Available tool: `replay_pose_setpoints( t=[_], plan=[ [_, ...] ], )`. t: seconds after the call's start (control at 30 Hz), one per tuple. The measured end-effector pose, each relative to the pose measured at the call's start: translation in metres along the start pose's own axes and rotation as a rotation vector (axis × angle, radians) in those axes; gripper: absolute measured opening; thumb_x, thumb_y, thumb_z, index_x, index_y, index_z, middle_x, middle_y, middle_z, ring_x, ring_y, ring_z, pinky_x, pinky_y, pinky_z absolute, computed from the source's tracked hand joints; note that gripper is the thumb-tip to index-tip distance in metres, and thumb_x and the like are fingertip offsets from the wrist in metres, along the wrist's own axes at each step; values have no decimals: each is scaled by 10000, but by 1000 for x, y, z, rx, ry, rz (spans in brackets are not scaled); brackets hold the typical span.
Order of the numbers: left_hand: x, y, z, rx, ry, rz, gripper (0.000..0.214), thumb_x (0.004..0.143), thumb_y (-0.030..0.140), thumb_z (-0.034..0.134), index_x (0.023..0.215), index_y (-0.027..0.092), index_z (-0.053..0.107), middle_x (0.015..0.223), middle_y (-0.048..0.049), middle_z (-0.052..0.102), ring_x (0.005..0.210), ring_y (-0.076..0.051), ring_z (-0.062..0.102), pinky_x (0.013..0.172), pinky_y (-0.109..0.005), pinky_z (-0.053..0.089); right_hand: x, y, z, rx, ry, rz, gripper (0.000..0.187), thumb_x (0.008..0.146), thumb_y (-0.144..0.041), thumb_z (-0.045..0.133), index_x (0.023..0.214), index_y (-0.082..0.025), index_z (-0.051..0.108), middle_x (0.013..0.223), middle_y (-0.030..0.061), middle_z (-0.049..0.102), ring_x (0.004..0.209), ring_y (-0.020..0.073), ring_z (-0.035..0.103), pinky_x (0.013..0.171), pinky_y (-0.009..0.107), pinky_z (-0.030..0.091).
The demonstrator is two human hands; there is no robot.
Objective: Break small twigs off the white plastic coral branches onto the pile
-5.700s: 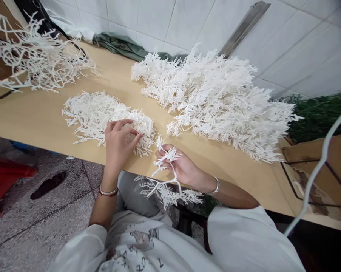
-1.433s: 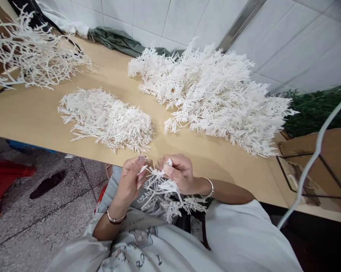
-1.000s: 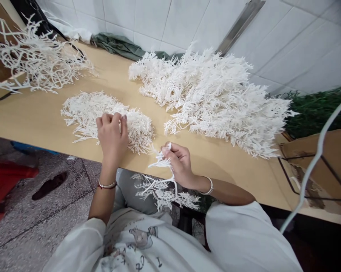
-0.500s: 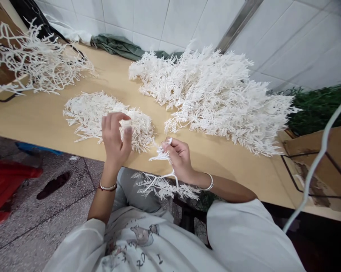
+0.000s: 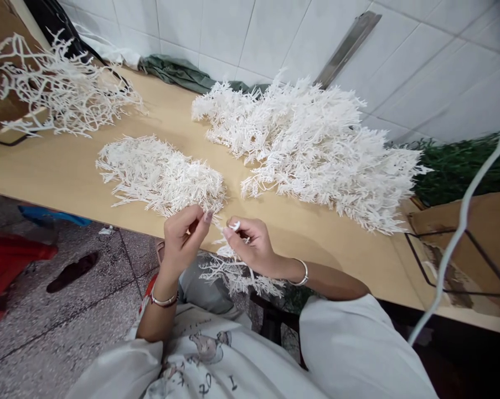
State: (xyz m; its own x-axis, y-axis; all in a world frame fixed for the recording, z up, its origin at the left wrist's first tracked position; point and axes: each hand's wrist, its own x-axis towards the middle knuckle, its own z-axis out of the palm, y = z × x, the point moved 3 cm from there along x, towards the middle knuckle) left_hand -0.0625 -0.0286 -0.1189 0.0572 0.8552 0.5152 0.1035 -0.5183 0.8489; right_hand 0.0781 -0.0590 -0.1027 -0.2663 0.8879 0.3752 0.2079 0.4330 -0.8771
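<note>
My right hand (image 5: 252, 246) is closed around the stem of a white artificial coral-like branch (image 5: 243, 277). The branch's forked twigs hang below that hand, past the table's front edge. Close on its left, my left hand (image 5: 187, 238) has thumb and forefinger pinched together. Thin white strands show in the narrow gap between the two hands, but what the left fingertips hold is too small to make out. Just beyond my left hand lies a low pile of small white sprigs (image 5: 162, 174). A larger heap of bushy white branches (image 5: 308, 149) rests at the back right.
Bare, tangled white stems (image 5: 67, 94) stand at the far left of the wooden table (image 5: 46, 166). Green cloth (image 5: 179, 71) lies along the tiled wall. A pale cable (image 5: 461, 221) crosses the right side, before a cardboard box (image 5: 482, 238) and greenery (image 5: 469, 163).
My left hand has come from over the sprig pile toward me and to the right, its fingers closing into a pinch beside my right hand. The right hand keeps the branch, shifted slightly left.
</note>
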Motion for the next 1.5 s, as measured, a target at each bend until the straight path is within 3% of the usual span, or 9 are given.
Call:
replay_pose_setpoints(
  t=[0.13, 0.23, 0.43, 0.57, 0.8, 1.1, 1.27, 1.37, 1.5],
  plan=[
    [13, -15, -35, -116, 474, -33, 378, 856, 265, 547, 552, 186, 337, 525, 54, 272, 494, -88, 247, 502, -267, 202, -15, -16, 8, -184, -7, -378, 315, 860, -206, 391, 582, -231, 245, 472, -60, 259, 409, 84, 231, 417, 235, 225],
    [27, -19, -52, 97, 469, -48, 357, 830, 315, 590, 542, 180, 429, 505, 47, 351, 485, -84, 290, 503, -274, 221, -22, -25, 11, -260, 20, -608, 272, 830, -182, 407, 609, -230, 257, 486, -55, 269, 432, 94, 243, 427, 238, 252],
    [46, -24, -34, 470, 164, -36, 213, 809, 310, 615, 651, 185, 549, 608, 26, 502, 541, -96, 392, 540, -258, 296, -15, -21, 7, -209, -36, -443, 249, 827, -162, 463, 639, -216, 308, 532, -54, 271, 456, 79, 256, 428, 235, 224],
    [52, -40, -24, 535, 71, -24, 106, 742, 262, 679, 707, 196, 603, 702, 9, 574, 615, -123, 456, 609, -268, 355, -15, -20, 2, -214, -21, -395, 232, 838, -180, 472, 651, -211, 338, 539, -51, 295, 462, 73, 282, 436, 228, 245],
    [49, -39, -24, 600, 163, 135, 137, 731, 370, 704, 713, 234, 701, 818, -23, 648, 789, -185, 537, 776, -338, 376, -5, -21, -7, -132, 34, -293, 271, 848, -130, 478, 619, -194, 348, 526, -57, 308, 439, 48, 276, 433, 199, 240],
    [47, -43, -26, 599, 218, 96, 145, 760, 343, 678, 707, 209, 657, 770, -28, 643, 757, -187, 519, 719, -327, 383, -2, -3, -9, -19, 49, -48, 313, 897, -199, 476, 617, -187, 336, 533, -65, 282, 456, 47, 249, 435, 202, 224],
    [46, -38, -27, 562, 242, 119, 188, 733, 306, 710, 888, 216, 651, 779, -14, 639, 687, -166, 501, 699, -318, 379, 1, -3, -9, -3, 43, -18, 332, 904, -213, 470, 607, -185, 324, 523, -68, 286, 453, 44, 251, 431, 201, 219],
    [44, -32, -28, 535, 275, 191, 128, 774, 324, 671, 728, 210, 632, 723, -16, 630, 673, -159, 488, 706, -320, 370, 1, -1, -9, 3, 64, 7, 349, 905, -227, 472, 598, -187, 311, 522, -66, 276, 460, 49, 254, 439, 206, 221],
    [42, -33, -28, 488, 275, 217, 373, 889, 287, 511, 526, 205, 524, 588, -3, 573, 627, -149, 459, 715, -329, 357, 1, 1, -10, 14, 79, 39, 355, 905, -255, 476, 591, -184, 327, 529, -61, 283, 472, 55, 264, 449, 211, 228]
  ],
)
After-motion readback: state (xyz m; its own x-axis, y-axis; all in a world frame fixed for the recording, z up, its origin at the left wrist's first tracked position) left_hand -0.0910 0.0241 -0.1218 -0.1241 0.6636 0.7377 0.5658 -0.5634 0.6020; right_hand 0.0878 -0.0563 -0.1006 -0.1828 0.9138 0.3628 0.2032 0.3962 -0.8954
